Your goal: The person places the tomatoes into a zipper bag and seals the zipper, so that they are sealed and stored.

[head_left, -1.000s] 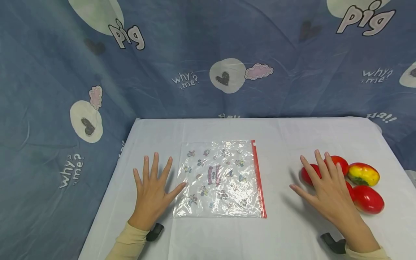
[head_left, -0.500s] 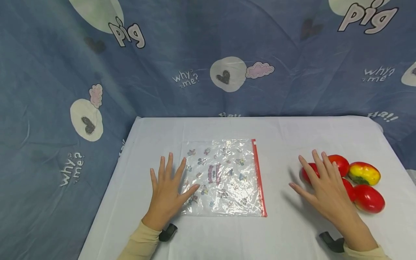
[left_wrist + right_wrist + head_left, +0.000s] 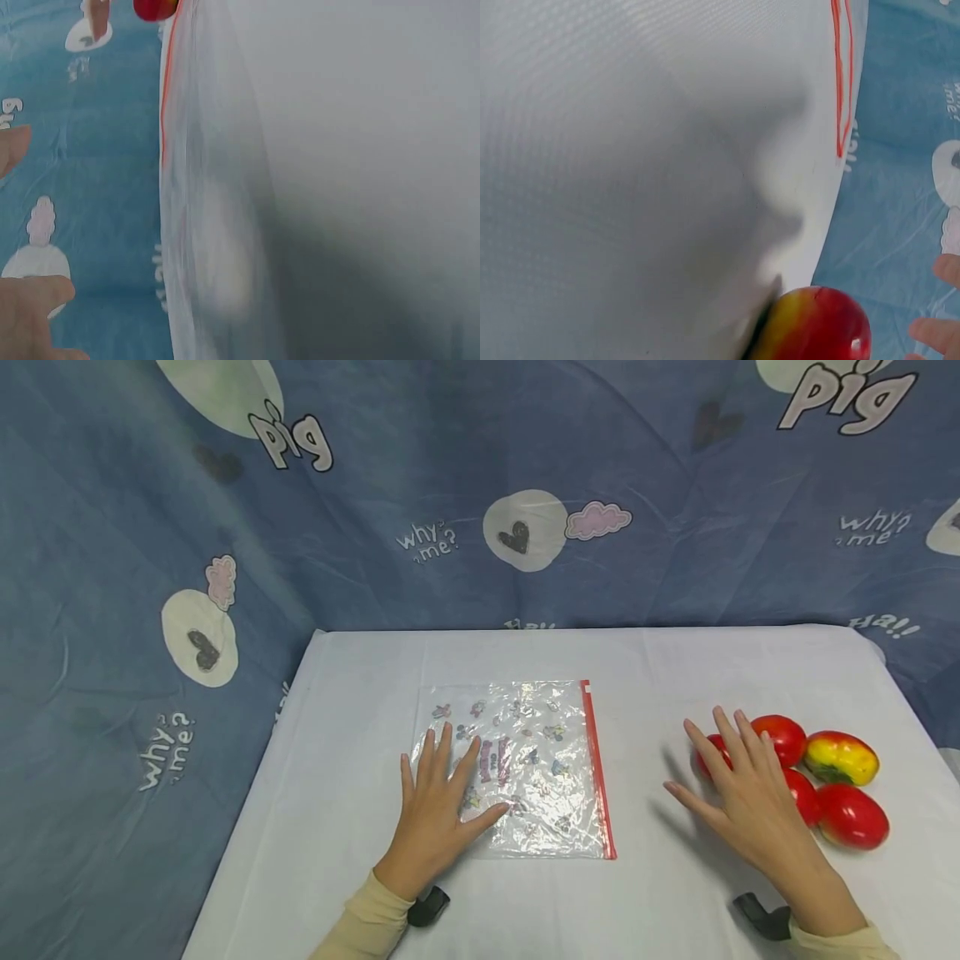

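Note:
A clear plastic zip bag (image 3: 551,785) with small printed cartoon figures and a red zip edge (image 3: 597,768) lies flat on the white-covered table. My left hand (image 3: 435,818), fingers spread, is over the bag's near left part and holds nothing; whether it touches the plastic I cannot tell. My right hand (image 3: 753,818), also spread, hovers beside and partly over several shiny red fruits (image 3: 853,817), hiding part of them. Among these is a red-and-yellow fruit (image 3: 842,757) with a green patch. In the right wrist view, a red-and-yellow fruit (image 3: 821,326) shows below the hand's shadow.
White cloth (image 3: 360,668) covers the table, which ends at a blue printed curtain (image 3: 420,460) behind and to the left. Dark wrist-worn pieces sit at my left wrist (image 3: 428,907) and right wrist (image 3: 763,917).
My left hand has moved rightward from beside the bag to over its left part, fingers still spread. The right hand has shifted only slightly left; the bag and fruits stay put.

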### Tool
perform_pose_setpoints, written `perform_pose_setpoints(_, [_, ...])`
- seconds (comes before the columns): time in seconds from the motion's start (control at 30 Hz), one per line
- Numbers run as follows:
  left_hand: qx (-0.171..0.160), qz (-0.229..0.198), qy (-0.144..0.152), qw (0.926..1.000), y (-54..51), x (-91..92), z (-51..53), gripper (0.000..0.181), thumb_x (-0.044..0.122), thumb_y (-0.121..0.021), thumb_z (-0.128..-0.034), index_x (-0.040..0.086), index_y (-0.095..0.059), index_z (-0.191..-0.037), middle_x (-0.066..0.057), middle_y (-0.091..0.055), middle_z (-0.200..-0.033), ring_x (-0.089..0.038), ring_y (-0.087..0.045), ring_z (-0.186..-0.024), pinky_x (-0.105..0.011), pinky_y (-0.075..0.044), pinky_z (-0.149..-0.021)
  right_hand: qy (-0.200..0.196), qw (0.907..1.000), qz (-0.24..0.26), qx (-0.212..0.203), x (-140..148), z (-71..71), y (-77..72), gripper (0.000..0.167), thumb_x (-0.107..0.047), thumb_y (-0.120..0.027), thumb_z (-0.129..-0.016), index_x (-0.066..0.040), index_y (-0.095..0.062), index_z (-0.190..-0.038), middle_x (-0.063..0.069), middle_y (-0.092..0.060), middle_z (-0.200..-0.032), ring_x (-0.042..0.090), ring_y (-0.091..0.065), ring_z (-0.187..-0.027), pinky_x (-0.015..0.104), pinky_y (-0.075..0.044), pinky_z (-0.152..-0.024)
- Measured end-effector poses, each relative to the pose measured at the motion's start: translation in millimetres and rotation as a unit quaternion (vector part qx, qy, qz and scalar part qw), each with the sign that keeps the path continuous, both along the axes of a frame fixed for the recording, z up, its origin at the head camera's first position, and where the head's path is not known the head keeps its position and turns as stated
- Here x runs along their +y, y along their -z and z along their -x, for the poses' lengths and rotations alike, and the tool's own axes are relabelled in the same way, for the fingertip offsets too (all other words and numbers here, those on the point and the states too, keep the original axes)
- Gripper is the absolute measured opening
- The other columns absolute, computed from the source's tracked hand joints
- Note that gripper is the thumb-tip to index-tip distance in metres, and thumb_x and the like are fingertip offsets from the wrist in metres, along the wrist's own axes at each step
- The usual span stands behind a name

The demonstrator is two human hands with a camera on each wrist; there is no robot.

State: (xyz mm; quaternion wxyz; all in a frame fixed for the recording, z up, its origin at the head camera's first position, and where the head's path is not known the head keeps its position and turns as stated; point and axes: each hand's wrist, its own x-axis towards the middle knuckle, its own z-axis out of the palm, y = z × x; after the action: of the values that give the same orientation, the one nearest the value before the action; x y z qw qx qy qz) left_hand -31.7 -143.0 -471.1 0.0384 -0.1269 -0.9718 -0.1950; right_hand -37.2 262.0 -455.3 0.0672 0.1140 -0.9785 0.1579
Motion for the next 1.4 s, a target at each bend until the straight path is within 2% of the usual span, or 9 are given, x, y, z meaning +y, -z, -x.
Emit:
perform_pose_setpoints(0.13, [-0.011, -0.001, 0.013, 0.9999, 2.2, 13.5, -0.1, 0.095, 0.074, -0.060, -0.0887, 0.029, -0.027, -0.165, -0.008, 0.002, -0.176, -0.039, -0.001, -0.162, -0.075, -0.002, -0.122, -0.005, 1.0000, -0.002, -0.001, -1, 1.0, 0.4, 0.102, -0.046, -0.083, -0.079, -0.022, -0.031, -0.163, 0.024, -0.020, -0.169, 0.047, -0.008, -0.158, 0.070, -0.001, -0.126])
perform_pose_setpoints(0.3, [-0.013, -0.007, 0.034, 0.9993, 5.7, 31.5, -0.7, 0.096, 0.076, -0.057, -0.0890, 0.029, -0.023, -0.166, -0.013, -0.007, -0.175, -0.038, -0.003, -0.162, -0.074, -0.004, -0.123, -0.010, 0.9999, 0.001, 0.004, -2, 2.2, 1.7, 0.100, -0.045, -0.083, -0.079, -0.021, -0.033, -0.162, 0.024, -0.021, -0.169, 0.047, -0.010, -0.158, 0.069, -0.002, -0.126])
perform_pose_setpoints(0.6, [-0.023, -0.016, 0.068, 0.9973, 13.8, 64.1, 1.0, 0.096, 0.080, -0.054, -0.0884, 0.031, -0.023, -0.165, -0.013, -0.010, -0.175, -0.039, -0.005, -0.162, -0.072, -0.004, -0.124, -0.023, 0.9993, 0.011, 0.025, -8, 4.7, 4.7, 0.099, -0.042, -0.084, -0.077, -0.020, -0.036, -0.160, 0.024, -0.023, -0.168, 0.048, -0.015, -0.156, 0.069, -0.006, -0.127])
perform_pose_setpoints(0.7, [-0.022, -0.009, 0.078, 0.9967, 14.4, 73.5, 1.2, 0.096, 0.079, -0.056, -0.0880, 0.030, -0.026, -0.165, -0.013, -0.012, -0.175, -0.038, -0.006, -0.162, -0.070, -0.004, -0.126, -0.026, 0.9993, 0.011, 0.025, -10, 5.7, 4.9, 0.099, -0.042, -0.084, -0.077, -0.020, -0.036, -0.161, 0.024, -0.023, -0.168, 0.048, -0.015, -0.156, 0.069, -0.006, -0.127])
perform_pose_setpoints(0.87, [-0.040, -0.019, 0.091, 0.9949, 13.3, 88.8, -0.7, 0.096, 0.079, -0.057, -0.0871, 0.031, -0.027, -0.164, -0.012, -0.012, -0.175, -0.035, -0.005, -0.163, -0.068, -0.007, -0.127, -0.025, 0.9993, 0.007, 0.029, -12, 7.6, 5.9, 0.099, -0.043, -0.084, -0.077, -0.020, -0.036, -0.160, 0.024, -0.024, -0.168, 0.047, -0.016, -0.156, 0.071, -0.009, -0.125])
perform_pose_setpoints(1.07, [-0.073, -0.040, 0.099, 0.9916, 15.8, 100.8, 0.4, 0.096, 0.076, -0.060, -0.0875, 0.031, -0.025, -0.165, -0.009, -0.008, -0.176, -0.033, -0.003, -0.163, -0.068, -0.007, -0.127, -0.031, 0.9987, 0.013, 0.038, -15, 9.5, 8.3, 0.098, -0.042, -0.084, -0.076, -0.021, -0.037, -0.160, 0.023, -0.026, -0.167, 0.046, -0.017, -0.156, 0.070, -0.011, -0.125])
perform_pose_setpoints(1.23, [-0.103, -0.055, 0.105, 0.9876, 18.2, 107.9, 3.6, 0.095, 0.070, -0.065, -0.0885, 0.027, -0.028, -0.164, -0.008, -0.011, -0.175, -0.031, -0.002, -0.164, -0.066, -0.006, -0.128, -0.038, 0.9979, 0.017, 0.049, -17, 10.3, 9.7, 0.097, -0.042, -0.084, -0.076, -0.020, -0.039, -0.159, 0.024, -0.027, -0.167, 0.047, -0.019, -0.155, 0.071, -0.013, -0.125])
perform_pose_setpoints(1.4, [-0.106, -0.034, 0.115, 0.9871, 19.6, 113.2, 5.1, 0.095, 0.068, -0.065, -0.0893, 0.021, -0.030, -0.164, -0.008, -0.012, -0.175, -0.032, -0.002, -0.163, -0.066, -0.007, -0.128, -0.046, 0.9977, 0.022, 0.046, -20, 11.3, 9.6, 0.096, -0.043, -0.084, -0.077, -0.021, -0.039, -0.159, 0.024, -0.027, -0.167, 0.048, -0.020, -0.155, 0.072, -0.015, -0.124])
